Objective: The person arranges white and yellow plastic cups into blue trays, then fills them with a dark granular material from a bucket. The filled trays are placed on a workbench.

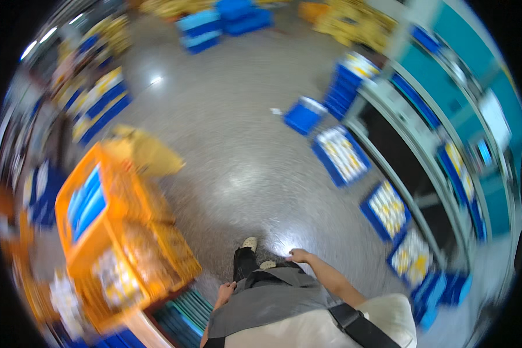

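Observation:
Both of my hands hang beside my grey apron (pixel 269 300) over the floor. My left hand (pixel 226 291) is at the apron's left edge, a short way from the stacked green trays (pixel 191 311); its fingers look curled, and whether it holds anything is not clear. My right hand (pixel 299 255) is out in front of my right thigh with the fingers bent, and I cannot see an object in it. Below are my light-coloured shoes (pixel 250 243), one ahead of the other.
Orange plastic crates (pixel 145 296) stand close on the left, one with blue contents, with a yellow sack (pixel 152 152) beyond. Blue crates of white and yellow items (pixel 340 155) line the floor at right along a metal-framed rack (pixel 409 195). More blue crates (pixel 200 30) stand far ahead.

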Demonstrator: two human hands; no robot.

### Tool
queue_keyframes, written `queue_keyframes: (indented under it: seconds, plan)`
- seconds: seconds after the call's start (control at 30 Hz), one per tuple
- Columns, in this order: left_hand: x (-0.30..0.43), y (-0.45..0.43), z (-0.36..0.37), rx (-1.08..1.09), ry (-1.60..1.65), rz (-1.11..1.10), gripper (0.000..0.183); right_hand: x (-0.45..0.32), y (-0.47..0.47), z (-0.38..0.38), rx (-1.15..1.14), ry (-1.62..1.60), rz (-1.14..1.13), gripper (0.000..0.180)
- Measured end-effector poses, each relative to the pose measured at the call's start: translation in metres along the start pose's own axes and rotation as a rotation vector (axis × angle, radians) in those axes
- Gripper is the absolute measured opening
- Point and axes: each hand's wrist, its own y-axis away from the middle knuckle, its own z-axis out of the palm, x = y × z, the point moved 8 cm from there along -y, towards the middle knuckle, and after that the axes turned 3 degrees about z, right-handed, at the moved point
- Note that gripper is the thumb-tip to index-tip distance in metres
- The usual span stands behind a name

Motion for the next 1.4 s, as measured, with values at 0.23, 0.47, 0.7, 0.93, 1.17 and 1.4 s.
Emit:
queue_keyframes:
  seconds: [0.23,0.47,0.7,0.93,1.17,1.4]
  plan:
    - [0.086,-0.098,-0.039,-0.242,-0.406,0.224,0.052,-0.024,0.105,-0.005,0.213,-0.171,0.242,0.033]
    - [0.201,-0.14,0.003,-0.422,-0.67,0.398,0.048,0.011,0.151,0.027,0.502,-0.67,0.468,0.035]
    - [0.297,-0.136,0.088,-0.407,-0.754,0.452,0.043,0.077,0.21,-0.03,0.429,-0.789,0.475,0.042]
    - [0.388,-0.103,0.194,-0.394,-0.787,0.554,0.038,0.197,0.236,-0.057,0.47,-0.831,0.415,0.042]
    - [0.482,-0.059,0.315,-0.533,-0.926,0.714,0.034,0.284,0.238,-0.013,0.544,-1.044,0.489,0.047]
    - [0.543,-0.091,0.467,-0.684,-1.034,0.768,0.033,0.359,0.243,0.024,0.818,-0.972,0.391,0.031]
